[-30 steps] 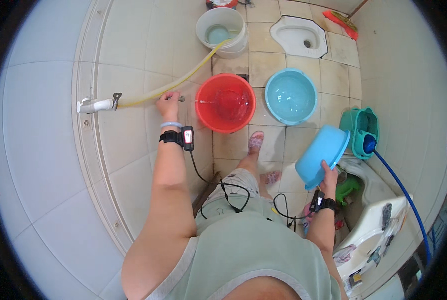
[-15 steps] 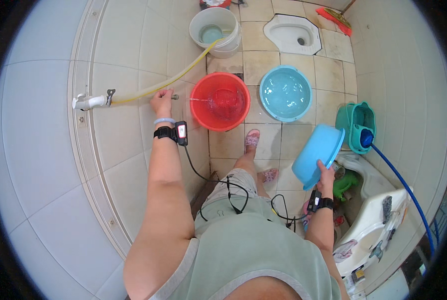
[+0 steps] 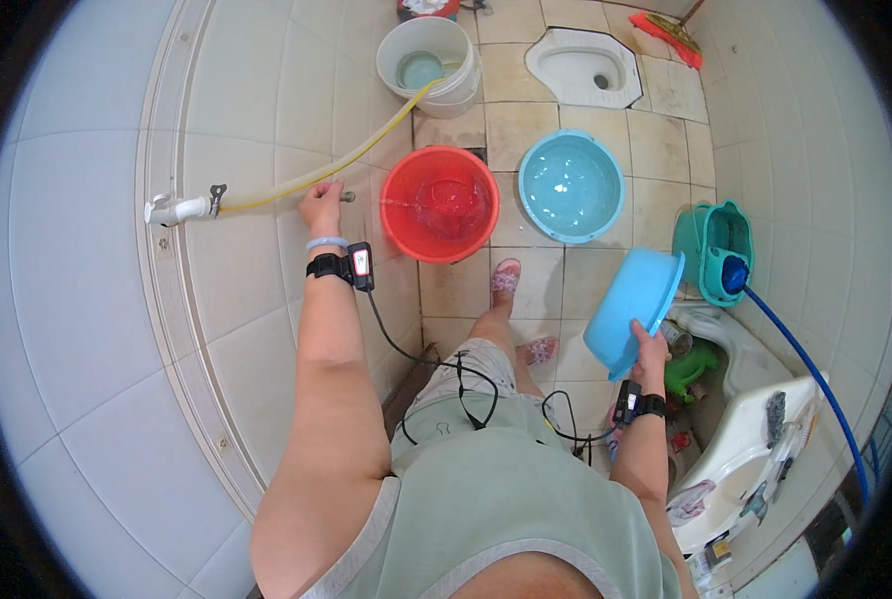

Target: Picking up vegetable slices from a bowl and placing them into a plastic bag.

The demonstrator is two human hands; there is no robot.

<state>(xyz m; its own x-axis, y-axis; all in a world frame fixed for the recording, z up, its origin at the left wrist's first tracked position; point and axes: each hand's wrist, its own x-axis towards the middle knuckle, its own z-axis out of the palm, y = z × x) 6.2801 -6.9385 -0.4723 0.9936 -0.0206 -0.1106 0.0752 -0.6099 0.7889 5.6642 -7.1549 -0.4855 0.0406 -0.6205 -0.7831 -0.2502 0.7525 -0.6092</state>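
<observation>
At the left wall, my left hand [image 3: 321, 204] is closed around a small metal tap [image 3: 348, 197], its handle mostly hidden by the fingers. Faint water runs from the spout into the red basin [image 3: 396, 215], which holds some water on the floor. In my right hand [image 3: 649, 349] is a light blue basin [image 3: 627, 311], gripped by its rim and tipped on its side. Beyond it a second light blue basin [image 3: 571, 187], full of water, rests on the floor tiles.
A yellowish hose [image 3: 346, 160] runs from a white pipe fitting [image 3: 181, 207] into a white bucket [image 3: 456, 95]. A squat toilet [image 3: 556, 65] lies at the back. Rightward stand a teal mop bucket [image 3: 705, 240] with a blue-handled mop [image 3: 800, 354] and a white washbasin [image 3: 710, 469].
The water stream from the tap has grown thinner and fainter. Both hands stay nearly where they were, the right still holding its basin.
</observation>
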